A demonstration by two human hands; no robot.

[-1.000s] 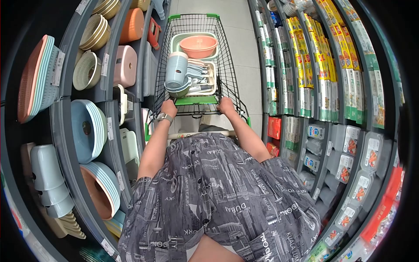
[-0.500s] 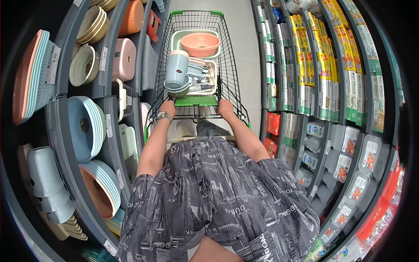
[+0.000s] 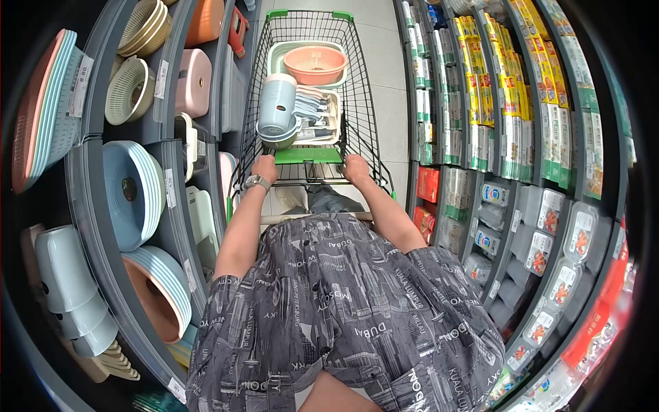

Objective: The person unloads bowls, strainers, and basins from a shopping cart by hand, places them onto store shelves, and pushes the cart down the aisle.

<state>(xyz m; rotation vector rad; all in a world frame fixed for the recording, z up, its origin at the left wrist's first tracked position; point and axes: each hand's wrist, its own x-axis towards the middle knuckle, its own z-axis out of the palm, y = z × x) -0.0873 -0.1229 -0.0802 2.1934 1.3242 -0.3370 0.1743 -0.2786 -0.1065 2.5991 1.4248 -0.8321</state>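
Note:
My left hand (image 3: 264, 169), with a watch on its wrist, is closed round the near left corner of the shopping cart (image 3: 360, 96). On the near right corner, my right hand (image 3: 355, 169) is wrapped in the same way; both palms are hidden. Between them lies the cart's green panel (image 3: 307, 156). Inside the wire basket, a coral oval basin (image 3: 316, 63) rests in a pale green tray-like basket (image 3: 276, 58). Nearer me are a light blue cup-shaped container (image 3: 277, 103) lying over a bowl, and a white organizer tray (image 3: 336, 120) beside several pale blue handled pieces.
Shelves on my left hold stacked blue basins (image 3: 127, 196), a pink bin (image 3: 193, 82) and grey-blue buckets (image 3: 68, 261). Close on my right, shelves carry yellow boxes (image 3: 511, 82) and clear plastic containers (image 3: 582, 233). Grey floor tiles (image 3: 381, 48) show ahead, right of the cart.
The shelves on both sides have shifted slightly in view, and the cart sits a little higher in the picture. Both hands keep their hold on it.

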